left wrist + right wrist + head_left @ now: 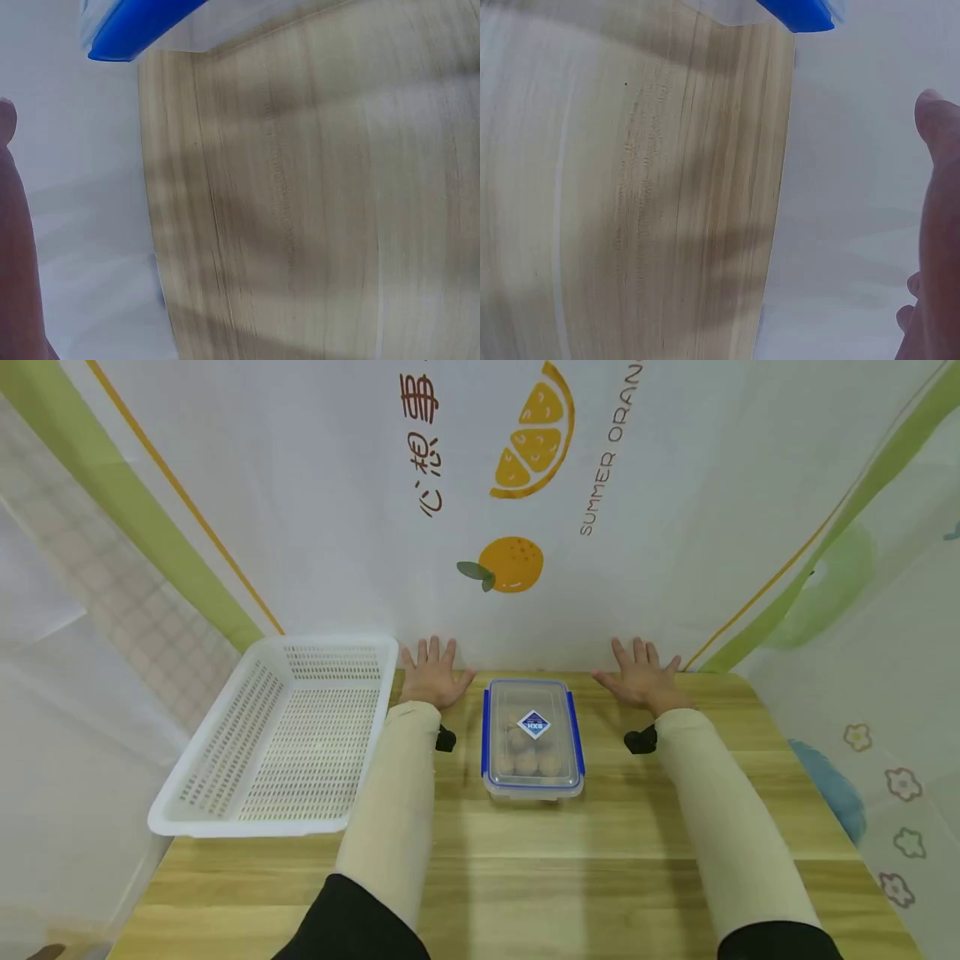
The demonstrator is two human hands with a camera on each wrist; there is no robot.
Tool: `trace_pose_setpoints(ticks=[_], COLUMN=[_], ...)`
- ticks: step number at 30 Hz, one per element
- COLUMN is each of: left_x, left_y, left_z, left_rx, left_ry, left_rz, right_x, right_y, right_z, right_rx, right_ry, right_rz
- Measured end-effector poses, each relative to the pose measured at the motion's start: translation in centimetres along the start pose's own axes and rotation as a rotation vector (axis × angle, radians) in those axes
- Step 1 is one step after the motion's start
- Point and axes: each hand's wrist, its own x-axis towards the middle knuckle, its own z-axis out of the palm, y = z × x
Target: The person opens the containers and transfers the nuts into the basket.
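Note:
A clear plastic food container [533,740] with blue side clips lies lidded in the middle of the table. Several round brownish items show dimly through its lid, which bears a blue and white label. To its left, my left hand [432,679] rests with fingers spread at the table's far edge, beside the basket's right rim. On the other side my right hand [643,679] lies likewise, fingers spread, holding nothing. Each wrist view catches part of a hand, the left thumb [16,247] and the right hand [941,217], plus a blue clip of the container.
A white perforated plastic basket [315,747] stands on the table's left side with nothing in it. The wooden table [525,877] meets a white printed curtain [337,543] along its far edge. More patterned sheeting [885,693] hangs at the right.

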Motion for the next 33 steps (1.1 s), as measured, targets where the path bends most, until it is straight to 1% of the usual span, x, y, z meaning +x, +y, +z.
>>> trace_pose_setpoints(ticks=[3,6,9,12,15,19,21,23,27,30,33], left_x=[0.0,-0.1,-0.1,0.0,-0.1,-0.5,-0.8,-1.2,-2.1,-3.0,-3.9], left_y=[0.0,-0.4,-0.6,-0.4,0.0,1.1,1.7,2.3,3.1,3.5,3.7], left_z=[-0.1,0.0,0.1,0.3,0.6,0.8,0.8,0.8,1.0,1.4,2.0], left_rx=[0.000,0.002,-0.002,-0.006,-0.016,-0.066,-0.110,-0.158,-0.289,-0.387,-0.502], left_ry=[-0.007,-0.010,0.001,0.016,0.046,0.098,0.112,0.110,0.106,0.112,0.130], left_rz=[0.005,0.007,0.015,0.013,-0.019,-0.081,-0.096,-0.098,-0.099,-0.086,-0.051], right_x=[-0.1,-0.2,-0.3,-0.5,-0.7,-1.1,-1.4,-1.6,-2.2,-2.5,-2.8], right_y=[0.3,0.4,0.5,0.7,0.8,0.7,0.6,0.5,0.2,0.2,0.0], right_z=[-0.1,-0.2,-0.2,-0.3,-0.3,-0.4,-0.4,-0.4,-0.3,0.2,1.1], right_rx=[0.005,-0.004,-0.015,-0.024,-0.012,0.020,0.028,0.030,0.056,0.084,0.121], right_ry=[0.006,0.001,-0.002,0.000,0.003,-0.002,0.000,0.008,0.030,0.053,0.094], right_rz=[-0.009,-0.023,-0.040,-0.056,-0.072,-0.094,-0.101,-0.110,-0.137,-0.173,-0.218])
